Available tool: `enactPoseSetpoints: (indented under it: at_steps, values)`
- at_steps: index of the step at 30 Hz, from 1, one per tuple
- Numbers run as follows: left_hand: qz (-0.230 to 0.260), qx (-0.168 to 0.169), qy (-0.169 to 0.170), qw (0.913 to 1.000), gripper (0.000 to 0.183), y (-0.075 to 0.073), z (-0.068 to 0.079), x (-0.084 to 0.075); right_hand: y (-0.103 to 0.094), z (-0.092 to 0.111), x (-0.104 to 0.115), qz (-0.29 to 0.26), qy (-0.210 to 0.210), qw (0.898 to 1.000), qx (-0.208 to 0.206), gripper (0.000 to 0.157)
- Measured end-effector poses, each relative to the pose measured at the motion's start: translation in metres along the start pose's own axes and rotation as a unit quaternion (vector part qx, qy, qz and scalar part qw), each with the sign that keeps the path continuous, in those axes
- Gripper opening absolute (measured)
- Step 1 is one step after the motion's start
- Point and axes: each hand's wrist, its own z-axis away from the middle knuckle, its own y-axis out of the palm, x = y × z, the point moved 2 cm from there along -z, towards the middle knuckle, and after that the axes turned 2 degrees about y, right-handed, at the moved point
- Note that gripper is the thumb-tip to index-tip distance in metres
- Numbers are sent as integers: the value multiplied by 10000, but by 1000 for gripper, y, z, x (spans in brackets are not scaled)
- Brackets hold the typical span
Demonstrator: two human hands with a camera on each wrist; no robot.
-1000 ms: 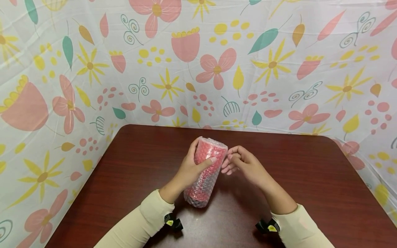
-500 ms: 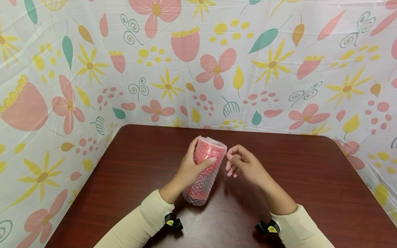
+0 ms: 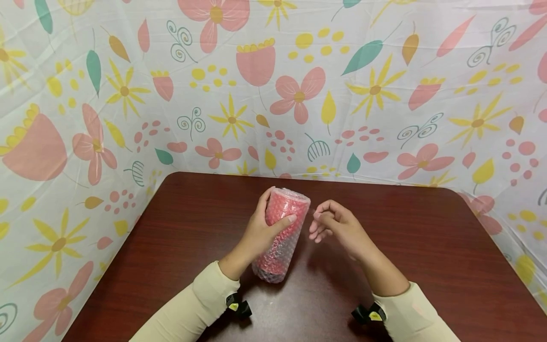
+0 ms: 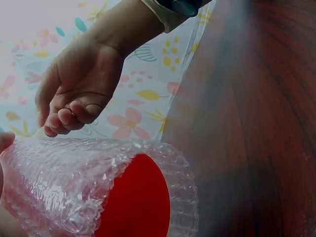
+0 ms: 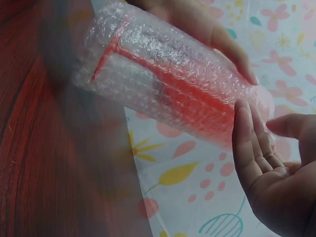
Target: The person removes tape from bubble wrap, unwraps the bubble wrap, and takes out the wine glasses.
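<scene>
A red and clear or grey cylinder wrapped in bubble wrap [image 3: 284, 232] tilts above the table, its top end leaning away from me. My left hand [image 3: 260, 232] grips it from the left, thumb across its front. In the left wrist view, a smooth red surface [image 4: 140, 197] shows inside the bubble wrap's end. My right hand [image 3: 339, 228] is just right of the wrapped top edge, thumb and forefinger close together. I cannot tell whether they pinch a thin clear piece of the wrap. In the right wrist view, its other fingers [image 5: 247, 143] stretch alongside the wrap.
The dark reddish-brown wooden table [image 3: 192, 209] lies under both hands. Behind and beside it hangs a white cloth [image 3: 273, 109] printed with flowers and leaves. Each wrist wears a small black camera, the left camera [image 3: 239, 305] and the right camera [image 3: 368, 312].
The wrapped cylinder has shifted slightly left and up with my left hand. The gap between its top edge and my right hand's fingertips has widened a little.
</scene>
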Motion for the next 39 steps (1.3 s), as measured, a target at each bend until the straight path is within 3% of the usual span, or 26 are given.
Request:
enactPoseSetpoints:
  at_steps: [7, 20, 29, 39]
  values:
    - [-18, 58, 87, 9999, 88, 1, 1, -2, -1, -1, -2, 129, -15, 9999, 14, 26]
    - [-194, 1, 109, 9998, 89, 3, 1, 1, -1, -1, -1, 322, -298, 9971, 617, 27]
    - [-247, -8, 74, 9997, 89, 3, 0, 1, -5, 0, -2, 453, -179, 9983, 319, 21]
    - [-435, -32, -10, 9990, 90, 3, 2, 0, -4, 1, -1, 353, -14, 9982, 478, 21]
